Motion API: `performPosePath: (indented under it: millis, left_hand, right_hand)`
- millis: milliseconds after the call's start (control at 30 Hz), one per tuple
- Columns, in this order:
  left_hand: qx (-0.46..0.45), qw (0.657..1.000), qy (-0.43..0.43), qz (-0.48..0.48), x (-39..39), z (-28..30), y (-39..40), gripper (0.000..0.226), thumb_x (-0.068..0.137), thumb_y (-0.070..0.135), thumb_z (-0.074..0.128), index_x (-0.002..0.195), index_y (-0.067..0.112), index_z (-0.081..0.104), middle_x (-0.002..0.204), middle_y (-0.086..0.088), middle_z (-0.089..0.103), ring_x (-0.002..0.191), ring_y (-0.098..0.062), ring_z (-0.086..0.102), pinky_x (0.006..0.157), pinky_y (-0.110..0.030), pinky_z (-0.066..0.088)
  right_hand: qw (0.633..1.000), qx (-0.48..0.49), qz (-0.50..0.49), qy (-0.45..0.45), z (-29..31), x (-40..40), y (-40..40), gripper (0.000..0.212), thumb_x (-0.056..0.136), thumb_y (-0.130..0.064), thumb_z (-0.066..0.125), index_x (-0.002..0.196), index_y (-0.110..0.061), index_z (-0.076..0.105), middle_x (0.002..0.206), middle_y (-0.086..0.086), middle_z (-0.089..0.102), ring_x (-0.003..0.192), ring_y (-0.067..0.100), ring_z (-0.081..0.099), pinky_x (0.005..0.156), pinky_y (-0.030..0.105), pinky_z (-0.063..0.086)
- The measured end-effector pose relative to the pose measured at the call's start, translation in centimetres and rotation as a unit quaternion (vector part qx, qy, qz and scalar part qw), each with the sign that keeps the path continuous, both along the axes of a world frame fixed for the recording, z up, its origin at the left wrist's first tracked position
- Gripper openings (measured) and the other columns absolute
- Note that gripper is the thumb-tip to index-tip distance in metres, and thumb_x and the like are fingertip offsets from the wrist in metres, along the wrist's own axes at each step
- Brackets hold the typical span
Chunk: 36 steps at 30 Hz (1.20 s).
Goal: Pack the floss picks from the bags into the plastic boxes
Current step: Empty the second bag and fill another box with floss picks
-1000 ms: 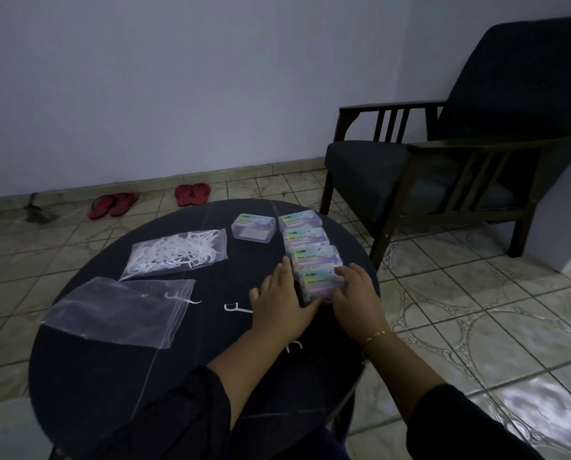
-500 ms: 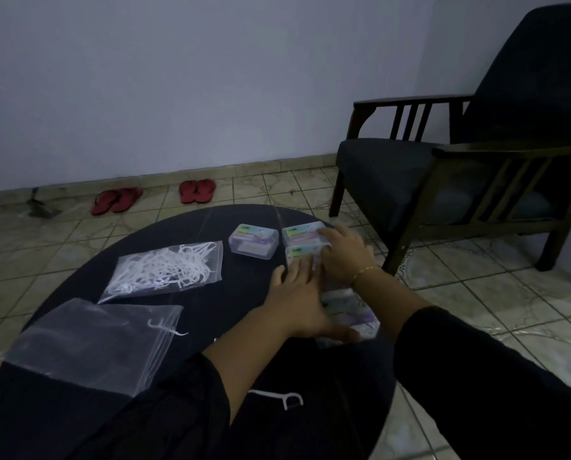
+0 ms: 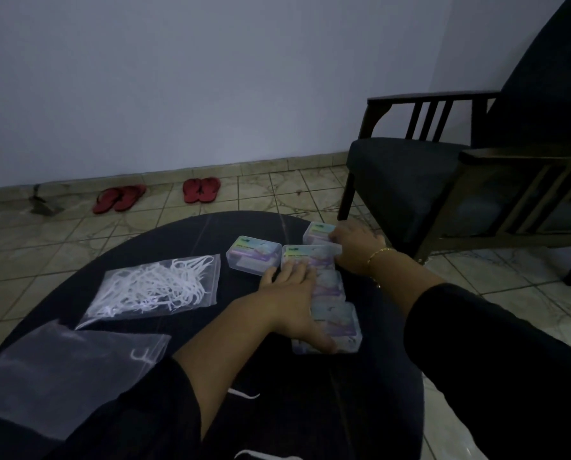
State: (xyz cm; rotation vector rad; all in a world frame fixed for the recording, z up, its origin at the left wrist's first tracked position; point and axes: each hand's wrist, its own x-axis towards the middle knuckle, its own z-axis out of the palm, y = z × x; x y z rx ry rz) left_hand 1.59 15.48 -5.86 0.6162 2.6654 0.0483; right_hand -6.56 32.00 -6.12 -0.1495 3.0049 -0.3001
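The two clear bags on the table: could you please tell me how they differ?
The far bag is stuffed with a tangle of white floss picks; the near bag looks almost empty, with one pick at its edge. The far bag lies wholly in view; the near bag runs off the left border. Both are clear and lie flat, untouched.

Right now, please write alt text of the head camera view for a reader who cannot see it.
Two hands straighten a row of plastic boxes on a round dark table: the left hand lies flat along the row, and the right hand touches the farthest box. A bag of floss picks lies to the left.
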Motion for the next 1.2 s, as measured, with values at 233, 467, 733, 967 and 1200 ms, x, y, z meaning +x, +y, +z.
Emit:
performPosePath:
  millis: [233, 467, 733, 967, 1200]
  left_hand:
    - [0.001, 1.0, 0.004, 0.014, -0.6, -0.2, 0.1, 0.127, 0.068, 0.069, 0.063, 0.148, 0.015, -0.018, 0.156, -0.003, -0.025, 0.142, -0.021, -0.026, 0.112, -0.045, -0.017]
    - [0.039, 0.998, 0.049, 0.013, 1.0, -0.7, 0.6, 0.113, 0.073, 0.065, 0.057, 0.15, 0.017, -0.01, 0.158, -0.003, -0.018, 0.144, -0.019, -0.02, 0.114, -0.044, -0.012]
    - [0.08, 0.991, 0.102, 0.027, 4.4, -1.5, 1.1, 0.108, 0.079, 0.058, 0.057, 0.151, 0.012, -0.008, 0.158, -0.007, -0.017, 0.144, -0.022, -0.02, 0.115, -0.039, -0.013]
    - [0.173, 0.958, 0.212, 0.085, 8.4, -1.0, -0.3, 0.089, 0.086, 0.054, 0.054, 0.151, 0.013, 0.01, 0.16, -0.002, 0.003, 0.146, -0.018, -0.002, 0.116, -0.033, 0.0]
    - [0.265, 0.942, 0.169, 0.12, 12.8, -2.4, -3.1, 0.106, 0.073, 0.052, 0.071, 0.151, 0.031, 0.002, 0.151, -0.003, 0.026, 0.14, -0.021, 0.021, 0.11, -0.035, 0.018]
  right_hand:
    - [0.991, -0.088, -0.087, 0.057, -0.8, 2.1, 0.0, 0.037, 0.095, -0.043, 0.046, 0.125, -0.022, 0.046, 0.134, 0.014, 0.031, 0.115, 0.035, 0.045, 0.101, 0.046, 0.034]
    - [0.955, -0.198, -0.208, 0.071, -1.9, 5.2, -1.2, 0.05, 0.09, -0.027, 0.054, 0.137, -0.023, 0.038, 0.139, 0.016, 0.031, 0.124, 0.033, 0.037, 0.1, 0.04, 0.036]
    - [0.917, -0.289, -0.236, 0.143, -0.4, 11.7, -1.9, 0.072, 0.083, -0.021, 0.061, 0.146, -0.02, 0.026, 0.141, 0.016, 0.031, 0.128, 0.032, 0.034, 0.104, 0.041, 0.033]
    - [0.948, -0.249, -0.134, 0.146, 0.9, 18.8, -2.6, 0.067, 0.082, -0.024, 0.064, 0.14, -0.034, 0.034, 0.139, 0.004, 0.03, 0.125, 0.025, 0.034, 0.108, 0.045, 0.029]
    - [0.977, -0.2, 0.011, 0.07, -1.0, 23.7, -3.4, 0.058, 0.085, -0.023, 0.064, 0.136, -0.035, 0.039, 0.144, -0.006, 0.029, 0.135, 0.015, 0.027, 0.108, 0.037, 0.023]
